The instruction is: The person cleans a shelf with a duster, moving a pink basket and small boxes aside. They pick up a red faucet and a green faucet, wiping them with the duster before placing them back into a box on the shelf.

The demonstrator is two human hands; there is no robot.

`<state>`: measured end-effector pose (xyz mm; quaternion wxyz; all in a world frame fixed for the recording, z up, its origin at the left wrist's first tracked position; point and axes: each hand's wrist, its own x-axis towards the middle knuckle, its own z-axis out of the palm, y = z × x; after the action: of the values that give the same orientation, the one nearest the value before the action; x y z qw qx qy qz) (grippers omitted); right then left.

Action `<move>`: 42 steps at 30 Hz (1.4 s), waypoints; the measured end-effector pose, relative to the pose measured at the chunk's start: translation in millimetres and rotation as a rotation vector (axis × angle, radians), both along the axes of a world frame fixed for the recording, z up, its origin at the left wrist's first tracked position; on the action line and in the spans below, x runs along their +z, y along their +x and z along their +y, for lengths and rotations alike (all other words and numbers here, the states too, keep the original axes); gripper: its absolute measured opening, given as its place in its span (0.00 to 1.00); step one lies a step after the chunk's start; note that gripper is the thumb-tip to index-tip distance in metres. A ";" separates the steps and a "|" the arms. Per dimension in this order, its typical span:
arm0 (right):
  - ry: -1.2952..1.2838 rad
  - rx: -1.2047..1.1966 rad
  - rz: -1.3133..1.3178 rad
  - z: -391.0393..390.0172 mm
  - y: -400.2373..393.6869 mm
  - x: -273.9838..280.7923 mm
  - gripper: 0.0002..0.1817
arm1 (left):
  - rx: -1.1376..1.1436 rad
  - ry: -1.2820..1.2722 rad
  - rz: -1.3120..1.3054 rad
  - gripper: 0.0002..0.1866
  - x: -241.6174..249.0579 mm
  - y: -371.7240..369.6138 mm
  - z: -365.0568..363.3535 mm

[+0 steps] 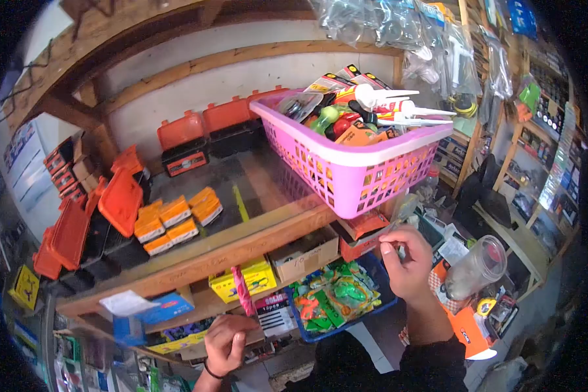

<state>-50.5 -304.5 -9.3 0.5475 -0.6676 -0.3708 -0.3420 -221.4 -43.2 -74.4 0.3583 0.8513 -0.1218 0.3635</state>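
My right hand is raised below the front right of the pink basket, thumb and index finger pinched together; what they hold, if anything, is too small to tell. Lower down, my left hand has its fingers curled and pressed together, near the lower end of a twisted pink strip hanging from the shelf edge. Whether the fingers touch the strip or hold something is unclear. White nozzles, packets and small colorful items fill the basket. Between my hands sits a blue tray of green and orange packets.
Orange-lidded cases and small orange boxes stand on the wooden shelf. Below are a yellow box and a cardboard box. At the right are a clear plastic jar and hanging plastic bags.
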 end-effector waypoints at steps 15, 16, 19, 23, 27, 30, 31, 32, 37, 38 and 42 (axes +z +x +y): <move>-0.105 -0.054 -0.214 -6.9 117.6 164.4 0.10 | -0.196 0.047 0.054 0.11 189.2 131.8 -28.2; -0.152 -0.031 -0.145 -6.1 119.3 161.9 0.11 | -0.220 0.072 0.061 0.10 197.6 142.4 -31.4; -0.186 0.025 -0.001 -4.9 118.5 162.9 0.13 | -0.226 0.105 0.076 0.07 219.7 170.0 -45.3; -0.324 -0.081 0.122 2.3 118.1 166.1 0.09 | 0.190 0.225 0.082 0.03 254.9 206.2 -67.1; -0.439 -0.146 0.177 2.0 117.3 167.8 0.09 | 0.333 0.464 0.248 0.10 260.8 257.2 -70.6; -0.543 -0.197 0.263 1.1 115.1 171.8 0.11 | 0.361 0.607 0.367 0.15 240.5 275.1 -63.5; -0.543 -0.212 0.263 1.5 114.2 172.6 0.11 | 0.337 0.610 0.378 0.15 238.2 277.9 -62.2; -0.610 -0.231 0.271 2.5 113.5 173.3 0.11 | 0.311 0.576 0.482 0.14 241.4 278.6 -62.7; -0.592 -0.205 0.223 3.4 114.5 169.6 0.12 | 0.297 0.544 0.391 0.14 236.6 276.4 -59.2; -0.594 -0.210 0.218 3.8 114.8 169.7 0.12 | 0.295 0.491 0.337 0.13 234.8 275.6 -58.1; -0.596 -0.262 0.204 7.3 113.2 167.1 0.12 | 0.277 0.295 0.249 0.12 230.9 269.8 -57.2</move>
<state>62.7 -297.2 157.8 0.3141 -0.8711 -0.3087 -0.2175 48.4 -100.4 156.5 0.1891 0.9412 -0.0105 0.2797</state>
